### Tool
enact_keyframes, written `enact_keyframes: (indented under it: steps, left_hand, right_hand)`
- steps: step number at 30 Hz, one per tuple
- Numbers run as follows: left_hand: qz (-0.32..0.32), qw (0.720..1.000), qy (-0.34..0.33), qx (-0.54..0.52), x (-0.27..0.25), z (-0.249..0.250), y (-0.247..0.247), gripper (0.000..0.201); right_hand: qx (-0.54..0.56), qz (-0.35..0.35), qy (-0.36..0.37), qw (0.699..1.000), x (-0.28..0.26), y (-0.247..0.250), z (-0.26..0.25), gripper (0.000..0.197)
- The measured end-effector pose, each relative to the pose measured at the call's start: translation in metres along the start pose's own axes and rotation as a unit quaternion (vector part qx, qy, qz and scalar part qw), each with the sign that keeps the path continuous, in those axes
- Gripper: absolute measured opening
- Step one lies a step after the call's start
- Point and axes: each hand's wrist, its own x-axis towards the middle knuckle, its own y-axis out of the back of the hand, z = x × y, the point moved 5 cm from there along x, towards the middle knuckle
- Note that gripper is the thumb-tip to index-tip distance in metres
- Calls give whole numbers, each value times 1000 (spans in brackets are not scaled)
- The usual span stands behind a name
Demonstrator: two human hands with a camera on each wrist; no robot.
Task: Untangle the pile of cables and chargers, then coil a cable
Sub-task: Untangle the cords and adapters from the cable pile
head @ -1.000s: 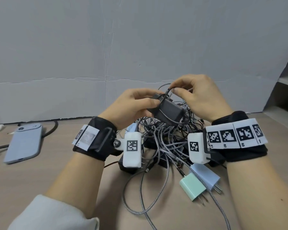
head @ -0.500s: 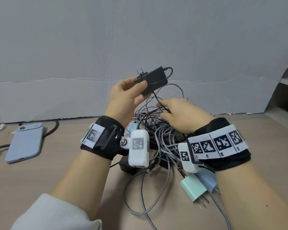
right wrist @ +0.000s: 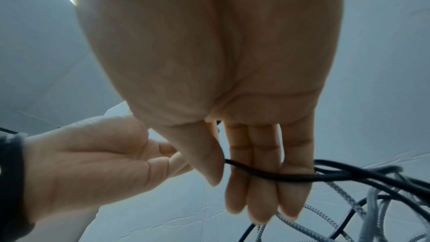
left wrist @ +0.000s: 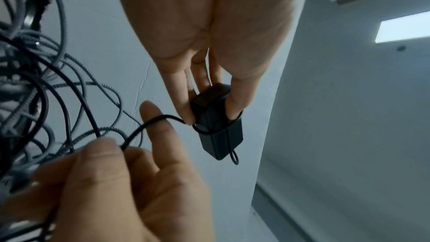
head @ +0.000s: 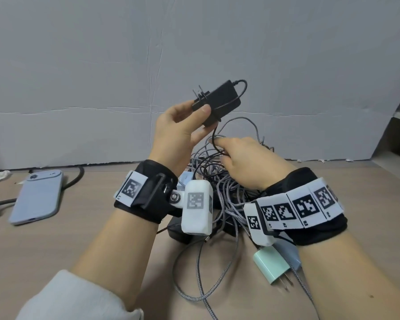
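Head view shows the left hand [head: 178, 128] raised above the tangle, thumb and fingers clamped on the plug end of a black charger [head: 217, 101], prongs pointing toward ten o'clock. One turn of its own thin black cable [head: 214, 139] wraps the charger body, then drops toward five o'clock into the right hand [head: 247, 162], which pinches it between thumb and fingers; the right wrist view shows the cord lying across the fingers [right wrist: 253, 187].

Below both hands, at six o'clock, sits the pile of cables [head: 219, 192] on the table [head: 367, 188]: grey braided leads looped over dark ones. A mint charger [head: 269, 265] lies at five o'clock of the pile, with a pale blue one just behind it. A phone [head: 38, 196] rests at nine o'clock, well apart.

The charger brick looks light and rigid, a sound handle. Its cord seems thin, limp and smooth, likely to slip through a loose pinch and snag on the rougher braided leads, so gripping close to the brick and feeding it out gently seems wisest.
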Motion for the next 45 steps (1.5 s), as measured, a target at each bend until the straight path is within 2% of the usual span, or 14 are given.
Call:
enact_keyframes:
  steps: [2, 4, 6, 8, 10, 12, 19, 22, 25, 32, 35, 38, 42, 45]
  left_hand:
    - [8, 1000, 5, -9, 1, 0, 2, 25]
    - [35, 999, -12, 28, 2, -2, 8, 37]
    - [53, 988, -52, 135, 2, -2, 10, 40]
    - [44, 952, -96, 288, 1, -1, 8, 37]
    - [17, 924, -103, 368, 1, -2, 6, 35]
    - [-19, 922, -82, 379, 3, -1, 9, 35]
    - [-180, 886, -4, 427, -9, 1, -6, 26]
    - [-212, 900, 45, 379, -14, -2, -9, 25]
    - [-223, 919, 74, 318, -13, -2, -8, 31]
    - [-218, 950, 115, 193, -15, -3, -9, 26]
    - [-227, 958, 120, 128, -14, -4, -12, 41]
    - [-227, 963, 140, 39, -16, -2, -18, 45]
    - [-170, 963, 168, -120, -14, -3, -24, 31]
    - [-94, 951, 178, -236, -10, -3, -20, 33]
  right_hand:
    - [-1, 0, 2, 1000, -1, 0, 0, 44]
    - [-10, -1, 9, 1000, -2, 2, -1, 39]
    - [-20, -3, 18, 1000, -2, 2, -3, 26]
    - [-15, 3, 32, 999, -1, 5, -6, 17]
    - [10, 33, 42, 999, -1, 12, -7, 28]
    - [38, 87, 40, 995, 0, 24, 0, 37]
    - [54, 265, 93, 958, -4, 48, 13, 29]
    - [54, 276, 76, 957, -5, 53, 22, 19]
    - [78, 228, 27, 970, -3, 50, 38, 10]
    - [102, 187, 8, 977, 1, 38, 45, 22]
    - [118, 172, 13, 978, 2, 35, 43, 26]
    - [133, 187, 8, 973, 6, 30, 44, 9]
    - [151, 282, 23, 947, 4, 31, 37, 17]
    - [163, 285, 14, 944, 4, 29, 30, 18]
